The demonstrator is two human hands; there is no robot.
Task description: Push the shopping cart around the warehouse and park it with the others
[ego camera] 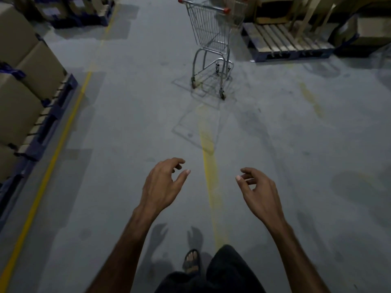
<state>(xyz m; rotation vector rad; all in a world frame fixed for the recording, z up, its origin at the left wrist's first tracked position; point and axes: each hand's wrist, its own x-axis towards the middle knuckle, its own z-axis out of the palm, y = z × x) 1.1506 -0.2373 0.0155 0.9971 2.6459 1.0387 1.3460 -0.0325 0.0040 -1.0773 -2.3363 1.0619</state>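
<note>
Dim warehouse aisle, grey concrete floor (131,115) scuffed and stained. One solid yellow line (53,153) along the left edge, one worn yellow stripe (208,166) down the middle, faint yellow patches further right.

One shopping cart (211,41) far ahead at the top centre, wire basket, red caps at both ends of the handle, standing alone on its castors, handle end nearer the camera, well apart from both hands. Open floor between the hands and the cart; only the cart's own shadow lying across the centre stripe.

Left of the aisle: stacked cardboard boxes (23,81) on blue pallets (48,127), lined up just outside the yellow line. More boxes on a dark pallet at the top left corner. Right of the cart: one bare pallet (289,43) with pale slats, just beside the basket, with boxes and pale wooden uprights behind it.

Left hand (163,185) and right hand (260,191) both stretched forward in mid-air, fingers loosely curled, thumbs out, grasping nothing. One sandalled foot (191,261) and dark trousers at the bottom edge.
</note>
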